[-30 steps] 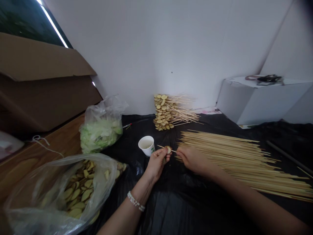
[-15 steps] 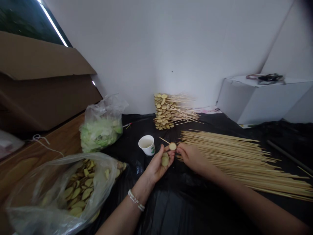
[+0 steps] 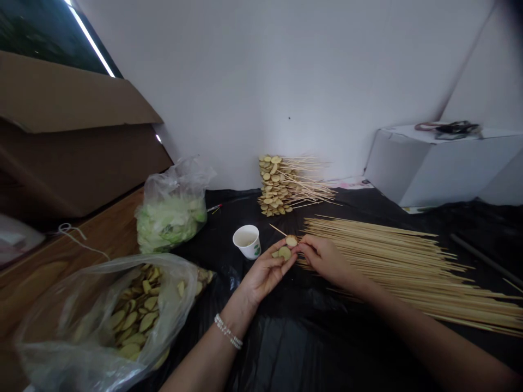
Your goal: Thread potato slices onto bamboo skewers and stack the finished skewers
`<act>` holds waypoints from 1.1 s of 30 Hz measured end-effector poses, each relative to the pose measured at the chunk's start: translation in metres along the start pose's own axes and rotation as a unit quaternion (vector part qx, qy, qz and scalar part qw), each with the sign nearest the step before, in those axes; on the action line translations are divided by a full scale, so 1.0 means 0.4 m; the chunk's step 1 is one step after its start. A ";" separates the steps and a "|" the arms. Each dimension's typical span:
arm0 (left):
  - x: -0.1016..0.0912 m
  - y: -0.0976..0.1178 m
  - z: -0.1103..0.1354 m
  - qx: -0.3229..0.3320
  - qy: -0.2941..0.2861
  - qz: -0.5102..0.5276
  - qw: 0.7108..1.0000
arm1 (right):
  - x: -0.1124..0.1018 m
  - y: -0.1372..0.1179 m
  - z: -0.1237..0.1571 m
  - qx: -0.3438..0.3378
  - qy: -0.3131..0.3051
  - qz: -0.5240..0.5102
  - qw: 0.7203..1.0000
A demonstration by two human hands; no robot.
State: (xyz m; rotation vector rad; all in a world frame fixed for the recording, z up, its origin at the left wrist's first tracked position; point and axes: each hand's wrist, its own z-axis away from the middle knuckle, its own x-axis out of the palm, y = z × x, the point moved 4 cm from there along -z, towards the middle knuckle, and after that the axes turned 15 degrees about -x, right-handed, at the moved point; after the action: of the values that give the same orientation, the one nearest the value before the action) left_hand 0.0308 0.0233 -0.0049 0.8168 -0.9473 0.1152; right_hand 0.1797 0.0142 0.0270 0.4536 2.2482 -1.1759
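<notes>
My left hand (image 3: 267, 270), a beaded bracelet on its wrist, is closed on thin pale potato slices (image 3: 284, 253), with the thumb pressed over them. Close to its fingertips, one round slice (image 3: 291, 240) sits on a bamboo skewer (image 3: 278, 230), whose bare end sticks out up and to the left. Pinched fingers of my right hand (image 3: 321, 257) hold the skewer just right of that slice. To the left of the hands stands a white paper cup (image 3: 247, 242) with a green print; what is in it cannot be made out.
Loose skewers (image 3: 392, 267) lie spread at right on black plastic sheeting (image 3: 286, 348). Filled skewers (image 3: 274, 188) are stacked against the wall. An open bag of slices (image 3: 102, 321) and a bag of greens (image 3: 171, 218) lie left, near a cardboard box (image 3: 81, 163). A white box (image 3: 429, 169) stands right.
My left fingers have folded up and the thumb has come over the slices, which have shifted from the palm toward the fingertips. My right hand still pinches the skewer.
</notes>
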 end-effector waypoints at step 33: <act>-0.040 0.020 -0.004 0.050 0.139 0.047 0.988 | -0.144 0.053 -0.014 -0.080 -0.094 0.092 0.988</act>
State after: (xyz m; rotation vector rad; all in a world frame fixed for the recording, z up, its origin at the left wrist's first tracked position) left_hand 0.0190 0.0341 -0.0128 0.8247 -0.7191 0.3521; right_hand 0.2344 0.0284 0.0512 0.4555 2.0693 -0.8975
